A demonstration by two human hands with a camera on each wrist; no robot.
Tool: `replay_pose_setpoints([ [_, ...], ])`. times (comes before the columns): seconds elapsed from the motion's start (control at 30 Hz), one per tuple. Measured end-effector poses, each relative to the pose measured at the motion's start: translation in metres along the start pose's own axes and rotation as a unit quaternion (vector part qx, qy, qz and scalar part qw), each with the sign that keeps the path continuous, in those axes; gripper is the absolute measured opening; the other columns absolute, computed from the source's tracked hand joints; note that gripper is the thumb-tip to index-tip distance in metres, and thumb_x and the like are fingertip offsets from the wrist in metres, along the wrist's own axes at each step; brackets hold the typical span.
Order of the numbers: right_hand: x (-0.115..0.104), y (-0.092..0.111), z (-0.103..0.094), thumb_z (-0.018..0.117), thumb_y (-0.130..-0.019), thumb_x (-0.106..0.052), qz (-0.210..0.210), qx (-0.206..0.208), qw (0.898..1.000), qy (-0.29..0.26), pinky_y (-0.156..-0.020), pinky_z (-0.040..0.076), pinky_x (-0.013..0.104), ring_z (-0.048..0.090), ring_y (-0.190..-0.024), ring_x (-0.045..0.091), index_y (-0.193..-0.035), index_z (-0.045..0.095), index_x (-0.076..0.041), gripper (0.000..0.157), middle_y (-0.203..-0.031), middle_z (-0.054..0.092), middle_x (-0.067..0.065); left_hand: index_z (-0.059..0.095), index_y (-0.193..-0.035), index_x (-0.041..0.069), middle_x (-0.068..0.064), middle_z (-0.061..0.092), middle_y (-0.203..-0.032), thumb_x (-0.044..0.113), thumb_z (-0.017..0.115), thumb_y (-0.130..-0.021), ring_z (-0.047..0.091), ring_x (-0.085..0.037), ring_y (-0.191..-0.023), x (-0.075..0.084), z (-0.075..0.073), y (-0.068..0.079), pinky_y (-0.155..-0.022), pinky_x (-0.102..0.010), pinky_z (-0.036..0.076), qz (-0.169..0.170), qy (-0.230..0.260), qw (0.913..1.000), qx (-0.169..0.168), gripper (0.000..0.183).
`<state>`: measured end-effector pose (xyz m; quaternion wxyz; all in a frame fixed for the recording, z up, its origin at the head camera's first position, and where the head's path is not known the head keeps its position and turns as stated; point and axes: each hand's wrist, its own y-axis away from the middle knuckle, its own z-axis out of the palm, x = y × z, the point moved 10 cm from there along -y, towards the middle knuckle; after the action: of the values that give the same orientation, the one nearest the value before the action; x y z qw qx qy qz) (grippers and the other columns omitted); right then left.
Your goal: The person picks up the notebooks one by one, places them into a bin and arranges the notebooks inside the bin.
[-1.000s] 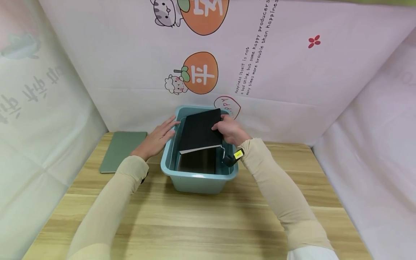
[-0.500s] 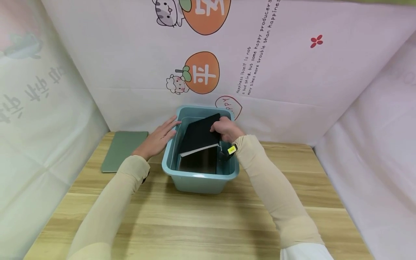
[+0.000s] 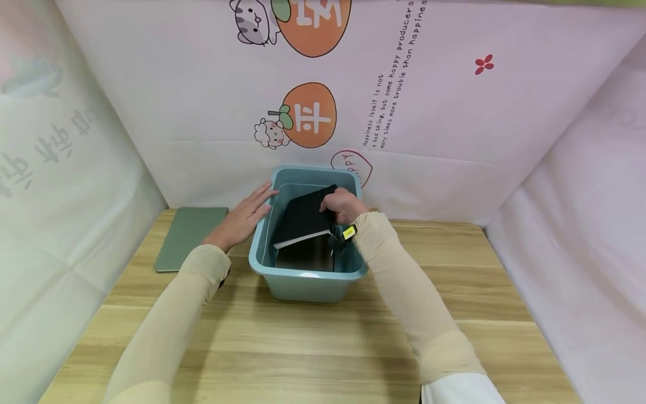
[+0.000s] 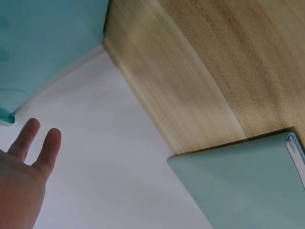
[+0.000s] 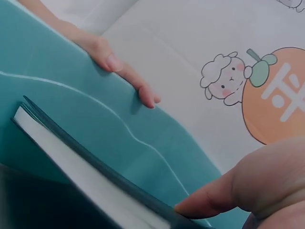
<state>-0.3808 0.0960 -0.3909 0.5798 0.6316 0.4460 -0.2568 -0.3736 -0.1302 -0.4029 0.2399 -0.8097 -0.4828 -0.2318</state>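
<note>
My right hand [image 3: 345, 206] grips a black hardcover notebook [image 3: 303, 216] by its right side, thumb on the cover, inside a light blue plastic tub [image 3: 308, 287]. The notebook slants, its white page edge facing me; the right wrist view shows those pages [image 5: 86, 174] close up with the thumb [image 5: 205, 202] at the cover. The fingers beneath it are hidden. Below lies another dark, flat, book-like item [image 3: 305, 257] on the tub's bottom, partly covered. My left hand [image 3: 242, 219] rests its extended fingertips on the tub's left rim.
A grey-green notebook [image 3: 190, 238] lies on the wooden table [image 3: 303, 348], left of the tub near the back edge. White printed cloth [image 3: 429, 129] hangs behind and along both sides, close behind the tub.
My right hand has lowered the black notebook deeper into the tub, bringing it slightly left and toward me. The left hand has stayed at the rim.
</note>
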Motion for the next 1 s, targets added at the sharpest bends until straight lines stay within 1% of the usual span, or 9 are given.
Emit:
replay_pose_setpoints([
  [0.07, 0.003, -0.002, 0.002, 0.055, -0.097, 0.004, 0.005, -0.003, 1.000, -0.004, -0.107, 0.051, 0.049, 0.053, -0.114, 0.033, -0.164, 0.013, -0.008, 0.080, -0.156, 0.033, 0.018, 0.027, -0.160, 0.043, 0.026, 0.001, -0.170, 0.053, 0.027, -0.110, 0.008, -0.021, -0.162, 0.000, 0.000, 0.000, -0.126, -0.065, 0.014, 0.000, 0.004, 1.0000, 0.000, 0.051],
  [0.13, 0.005, -0.004, 0.005, 0.054, -0.097, 0.005, 0.005, -0.008, 1.000, -0.005, -0.110, 0.049, 0.054, 0.054, -0.121, 0.037, -0.164, 0.013, -0.008, 0.080, -0.156, 0.033, 0.020, 0.027, -0.159, 0.043, 0.026, 0.001, -0.170, 0.053, 0.027, -0.110, 0.008, -0.020, -0.162, 0.001, 0.000, 0.000, -0.126, -0.064, 0.014, 0.001, 0.002, 1.0000, 0.000, 0.051],
  [0.3, 0.007, -0.007, 0.009, 0.054, -0.095, 0.008, 0.001, -0.011, 1.000, -0.006, -0.109, 0.050, 0.053, 0.054, -0.125, 0.040, -0.164, 0.012, -0.008, 0.082, -0.157, 0.032, 0.020, 0.028, -0.160, 0.040, 0.024, 0.002, -0.170, 0.050, 0.027, -0.110, 0.010, -0.020, -0.162, 0.004, 0.000, -0.001, -0.127, -0.063, 0.015, 0.004, -0.008, 1.0000, 0.001, 0.051],
  [0.4, 0.008, -0.008, 0.012, 0.052, -0.095, 0.010, -0.001, -0.014, 1.000, -0.017, -0.108, 0.049, 0.052, 0.051, -0.124, 0.038, -0.164, 0.002, -0.009, 0.087, -0.162, 0.022, 0.019, 0.028, -0.160, 0.039, 0.024, 0.002, -0.171, 0.049, 0.027, -0.111, 0.010, -0.021, -0.162, 0.005, 0.001, -0.002, -0.127, -0.063, 0.015, 0.008, -0.009, 0.9999, 0.001, 0.051],
  [0.47, 0.010, -0.009, 0.012, 0.051, -0.095, 0.010, -0.005, -0.012, 1.000, -0.009, -0.103, 0.050, 0.046, 0.047, -0.122, 0.037, -0.164, -0.005, -0.009, 0.091, -0.167, 0.013, 0.018, 0.028, -0.160, 0.040, 0.024, 0.002, -0.170, 0.050, 0.027, -0.110, 0.010, -0.021, -0.162, 0.006, 0.001, -0.002, -0.127, -0.063, 0.015, 0.008, -0.008, 0.9999, 0.001, 0.050],
  [0.57, 0.012, -0.010, 0.015, 0.048, -0.097, 0.008, -0.012, -0.007, 1.000, 0.022, -0.090, 0.043, 0.041, 0.041, -0.120, 0.035, -0.162, -0.016, -0.009, 0.093, -0.171, -0.001, 0.016, 0.027, -0.160, 0.041, 0.023, 0.002, -0.171, 0.051, 0.026, -0.110, 0.010, -0.021, -0.162, 0.006, 0.001, -0.003, -0.127, -0.064, 0.015, 0.006, -0.010, 0.9999, -0.001, 0.051],
  [0.63, 0.013, -0.011, 0.017, 0.047, -0.098, 0.006, -0.014, -0.005, 0.998, 0.055, -0.085, 0.036, 0.041, 0.038, -0.120, 0.035, -0.161, -0.021, -0.009, 0.093, -0.172, -0.008, 0.014, 0.027, -0.160, 0.042, 0.022, 0.003, -0.171, 0.050, 0.027, -0.110, 0.010, -0.022, -0.162, 0.007, -0.001, -0.002, -0.126, -0.064, 0.014, 0.006, -0.009, 0.9999, -0.001, 0.050],
  [0.8, 0.016, -0.015, 0.026, 0.044, -0.100, 0.003, -0.016, -0.016, 0.990, 0.136, -0.087, 0.033, 0.041, 0.038, -0.122, 0.036, -0.159, -0.026, -0.007, 0.092, -0.172, -0.018, 0.011, 0.029, -0.160, 0.039, 0.020, 0.003, -0.172, 0.049, 0.027, -0.111, 0.010, -0.023, -0.162, 0.007, -0.003, -0.001, -0.126, -0.065, 0.014, 0.005, -0.005, 1.0000, 0.002, 0.050],
  [1.0, 0.019, -0.019, 0.032, 0.043, -0.101, 0.002, -0.009, -0.019, 0.979, 0.204, -0.090, 0.034, 0.040, 0.038, -0.131, 0.035, -0.160, -0.023, -0.006, 0.088, -0.172, -0.016, 0.012, 0.029, -0.160, 0.039, 0.024, 0.002, -0.171, 0.051, 0.026, -0.110, 0.010, -0.021, -0.162, 0.004, -0.001, 0.001, -0.126, -0.065, 0.015, 0.003, -0.003, 1.0000, 0.006, 0.051],
])
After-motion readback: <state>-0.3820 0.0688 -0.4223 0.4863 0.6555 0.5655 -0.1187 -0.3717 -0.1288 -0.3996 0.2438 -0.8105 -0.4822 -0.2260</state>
